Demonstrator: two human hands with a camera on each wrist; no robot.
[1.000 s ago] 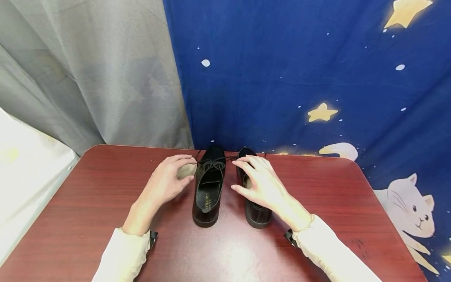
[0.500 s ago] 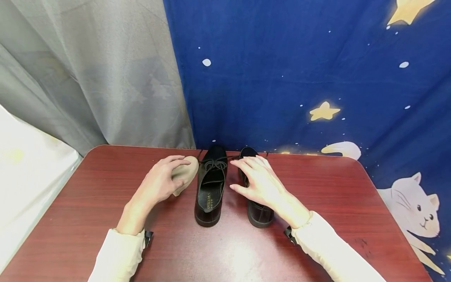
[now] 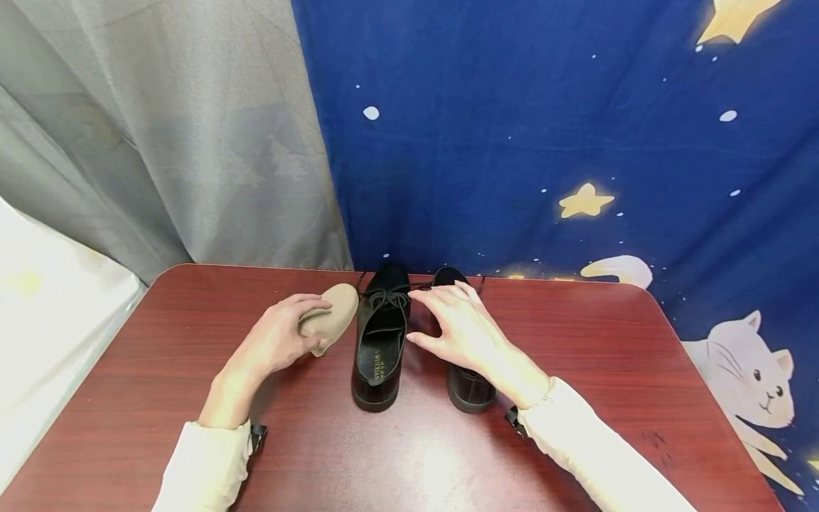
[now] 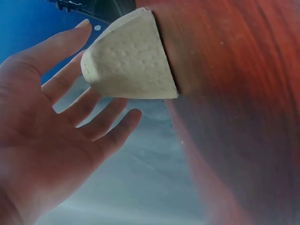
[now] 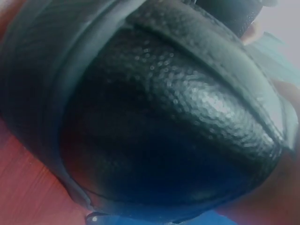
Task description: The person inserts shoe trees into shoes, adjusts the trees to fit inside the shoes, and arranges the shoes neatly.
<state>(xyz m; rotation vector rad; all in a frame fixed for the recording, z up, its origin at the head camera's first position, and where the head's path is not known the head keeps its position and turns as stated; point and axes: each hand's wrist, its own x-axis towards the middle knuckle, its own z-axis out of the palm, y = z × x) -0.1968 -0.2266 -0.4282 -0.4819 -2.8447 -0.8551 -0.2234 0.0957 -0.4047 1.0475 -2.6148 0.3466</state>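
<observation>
In the head view, a pair of black lace-up shoes stands toes away at the table's far edge. Left of the left shoe (image 3: 376,390) lies a beige, toe-shaped shoe insert (image 3: 338,310). My left hand (image 3: 271,339) is beside this insert, fingertips and thumb overlapping its near side. The left wrist view shows those fingers spread loosely around the insert (image 4: 129,58), whose surface is pitted. My right hand (image 3: 470,333) hovers over the right shoe (image 3: 470,391) with relaxed fingers, hiding its opening. That shoe's shiny leather heel (image 5: 159,117) fills the right wrist view.
The reddish-brown table (image 3: 409,462) carries both shoes. Directly behind it hang a grey curtain (image 3: 243,142) and a blue curtain (image 3: 473,142) with stars. Loose shoelaces (image 3: 419,286) run between the two toes.
My left hand has drawn back left, leaving more of the insert uncovered beside the left shoe. My right hand has shifted slightly left over the right shoe.
</observation>
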